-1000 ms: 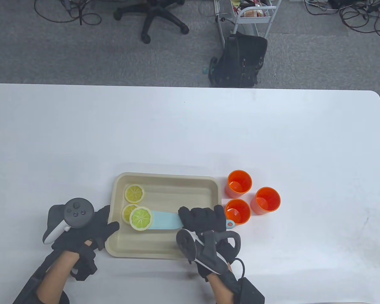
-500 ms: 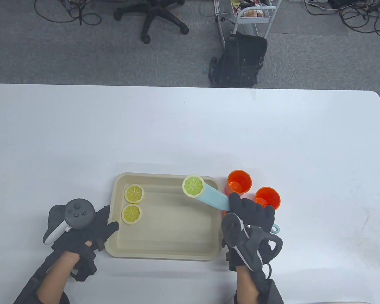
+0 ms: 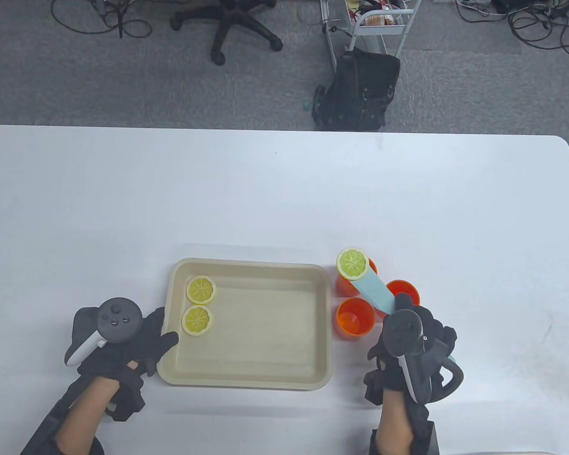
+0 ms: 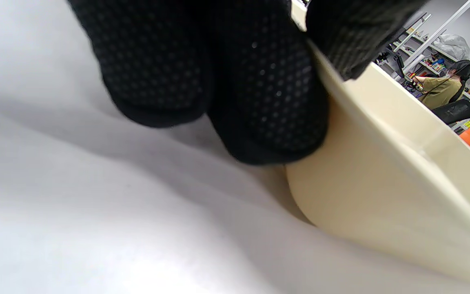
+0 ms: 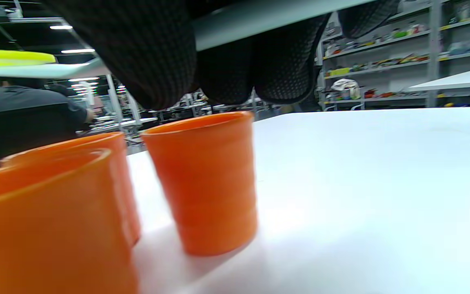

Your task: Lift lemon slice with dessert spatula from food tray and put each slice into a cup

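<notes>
A lemon slice (image 3: 352, 263) lies flat on the far end of the pale blue dessert spatula (image 3: 372, 288), above the far-left orange cup (image 3: 342, 284) of a group of three. The spatula's long axis runs from near-right to far-left, blade pointing away from the person and toward the left, handle end buried in the right hand (image 3: 415, 353). In the right wrist view the blade passes across the top of the frame with the slice showing as a thin yellow edge (image 5: 12, 57) at its left tip, above the cups.

The right hand sits just near and right of the cups, wrist toward the near edge, its fingers (image 5: 145, 53) clenched round the spatula handle. The near cup (image 3: 355, 316) stands just right of the food tray (image 3: 246, 377); the right cup (image 3: 405, 290) is partly hidden by the spatula and hand.

Two more lemon slices (image 3: 201, 289) (image 3: 197, 321) lie flat in the tray's left part, one beyond the other.

The left hand (image 3: 123, 343) lies on the tabletop (image 3: 275, 194) at the tray's near-left corner, fingers (image 4: 259, 102) released and straight, pressing against the tray's outer wall and rim (image 4: 382, 171).
</notes>
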Tool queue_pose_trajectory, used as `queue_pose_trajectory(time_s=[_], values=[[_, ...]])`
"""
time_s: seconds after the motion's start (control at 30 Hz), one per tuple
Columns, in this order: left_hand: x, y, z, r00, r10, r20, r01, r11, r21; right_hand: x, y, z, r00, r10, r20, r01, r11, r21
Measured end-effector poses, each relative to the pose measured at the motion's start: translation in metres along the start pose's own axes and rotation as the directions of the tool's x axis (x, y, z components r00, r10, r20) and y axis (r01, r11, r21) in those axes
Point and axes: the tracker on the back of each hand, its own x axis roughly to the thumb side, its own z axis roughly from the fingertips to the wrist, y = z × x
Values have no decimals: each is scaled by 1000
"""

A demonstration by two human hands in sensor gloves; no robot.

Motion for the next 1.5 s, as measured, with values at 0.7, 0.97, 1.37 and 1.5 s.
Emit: queue_pose_trajectory(time_s=[0.7,0.97,1.37,1.5], values=[[0,0,0,1000,1,2,-1,1000,-1,-16,7,-11,986,-28,-163,16,997,-77],[0,0,0,1000,3,3,-3,1000,-3,-16,8,-11,986,-20,-167,7,997,-79],[-1,0,0,1000,2,3,-2,1000,-3,-2,1,1,997,-55,-60,48,992,-119],[-1,0,0,1000,3,3,-3,1000,-3,11,-5,13,998,-57,30,61,988,-140]])
